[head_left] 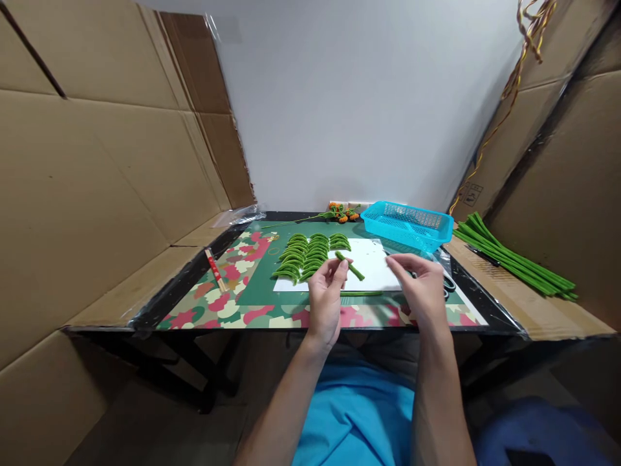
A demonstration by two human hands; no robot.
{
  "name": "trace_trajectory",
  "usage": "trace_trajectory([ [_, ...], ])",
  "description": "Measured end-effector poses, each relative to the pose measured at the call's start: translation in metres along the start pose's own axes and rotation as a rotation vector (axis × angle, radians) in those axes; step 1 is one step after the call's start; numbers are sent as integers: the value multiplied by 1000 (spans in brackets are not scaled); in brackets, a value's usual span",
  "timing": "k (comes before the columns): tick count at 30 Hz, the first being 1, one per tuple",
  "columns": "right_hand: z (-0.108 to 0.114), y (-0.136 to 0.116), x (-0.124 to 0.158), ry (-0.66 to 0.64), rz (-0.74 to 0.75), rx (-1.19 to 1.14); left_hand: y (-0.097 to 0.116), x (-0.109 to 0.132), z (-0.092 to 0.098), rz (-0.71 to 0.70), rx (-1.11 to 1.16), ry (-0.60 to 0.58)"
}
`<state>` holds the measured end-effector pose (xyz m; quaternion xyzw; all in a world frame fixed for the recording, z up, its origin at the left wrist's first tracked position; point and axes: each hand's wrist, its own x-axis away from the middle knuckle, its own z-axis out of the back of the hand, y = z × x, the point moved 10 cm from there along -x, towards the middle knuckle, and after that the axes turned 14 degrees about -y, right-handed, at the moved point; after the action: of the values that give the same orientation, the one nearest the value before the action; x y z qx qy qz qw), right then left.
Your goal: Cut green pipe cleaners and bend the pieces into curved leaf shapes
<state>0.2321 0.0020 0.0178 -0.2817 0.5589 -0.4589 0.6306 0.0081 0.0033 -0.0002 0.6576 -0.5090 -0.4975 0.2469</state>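
My left hand (pixel 327 288) pinches a short piece of green pipe cleaner (pixel 356 270) between thumb and fingers, its free end slanting down to the right. To its right, my right hand (pixel 420 278) is closed in a pinch, apart from that piece; whatever its fingertips hold, if anything, is too small to tell. Below both hands a straight green pipe cleaner (pixel 363 294) lies along the front of a white sheet (pixel 369 259). Curved green pipe-cleaner pieces (pixel 315 249) lie in rows on the sheet's left part. Scissors (pixel 449 283) are partly hidden behind my right hand.
A blue plastic basket (pixel 407 226) stands at the back right, beside orange and green pipe-cleaner flowers (pixel 342 212). A bundle of long green pipe cleaners (pixel 519 259) lies on cardboard at the right, near a black pen (pixel 482 255). Red-wrapped chopsticks (pixel 215 268) lie left. Cardboard walls (pixel 107 162) flank the table.
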Motion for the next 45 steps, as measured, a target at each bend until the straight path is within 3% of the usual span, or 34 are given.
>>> trace_trajectory([
  [2,35,10,7,169,-58,237,1,0,-4,-12,-51,-29],
  [5,58,34,12,166,-243,569,-6,-1,-17,50,-39,-136],
  [10,55,51,10,60,-233,733,-15,1,-24,143,-80,-216],
  [17,65,60,13,61,-264,687,-19,-2,-31,165,-110,-275],
  [23,65,60,17,81,-341,814,-22,-1,-34,204,-118,-314],
  [27,57,49,15,133,-277,804,-24,-1,-34,209,-110,-323],
  [31,52,12,11,201,-31,484,-20,-4,-30,199,-52,-301],
  [36,34,-37,14,228,273,242,19,-9,-22,45,132,-163],
  [41,17,-48,20,249,294,314,52,-10,-31,14,236,-202],
  [45,4,-65,22,176,343,460,64,-6,-34,33,244,-215],
])
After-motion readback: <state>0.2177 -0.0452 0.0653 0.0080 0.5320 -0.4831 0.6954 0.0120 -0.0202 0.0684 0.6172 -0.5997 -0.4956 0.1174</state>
